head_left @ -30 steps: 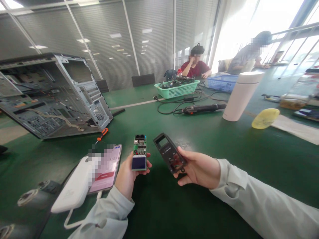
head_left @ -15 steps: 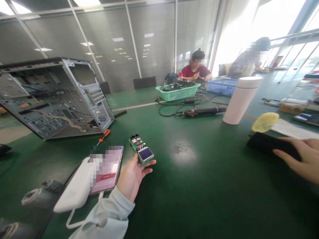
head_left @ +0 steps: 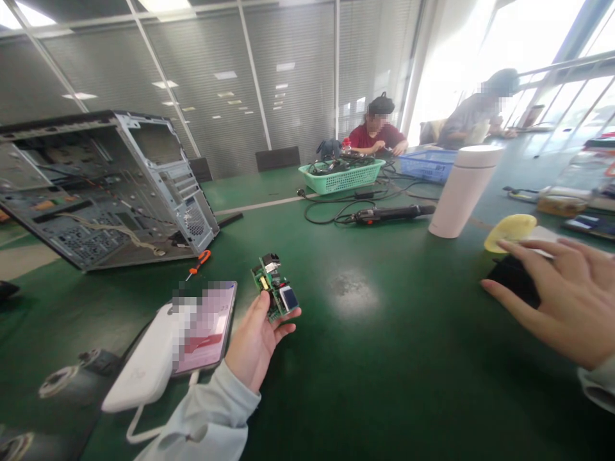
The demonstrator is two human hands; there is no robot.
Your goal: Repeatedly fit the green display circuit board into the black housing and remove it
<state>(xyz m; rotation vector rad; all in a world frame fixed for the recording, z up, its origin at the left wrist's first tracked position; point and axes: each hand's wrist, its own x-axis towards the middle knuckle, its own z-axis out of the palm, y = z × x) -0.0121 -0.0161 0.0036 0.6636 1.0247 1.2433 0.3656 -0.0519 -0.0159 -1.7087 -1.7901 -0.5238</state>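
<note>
My left hand (head_left: pixel 257 336) grips a green circuit board (head_left: pixel 276 291) with a small display, thumb on its near side and fingers underneath. The board is tilted above the table, its edge and several components turned toward me. To the right, my right hand (head_left: pixel 557 298) reaches over a black object (head_left: pixel 514 275) on the table, thumb and fingers apart on either side of it. Most of that object is hidden by the hand, so its kind is unclear. A yellow rounded item (head_left: pixel 509 232) lies just behind it.
An open computer case (head_left: pixel 110 186) stands at left, an orange screwdriver (head_left: pixel 199 262) before it. A white power bank (head_left: pixel 148 358) and a phone (head_left: pixel 211 326) lie near my left arm. Beyond are an electric screwdriver (head_left: pixel 391 214), a pink bottle (head_left: pixel 464 192), a green basket (head_left: pixel 343 179) and two people.
The circuit board has turned in my left hand, showing more of its side. My right hand has moved left over the black object, its fingers now spread wider.
</note>
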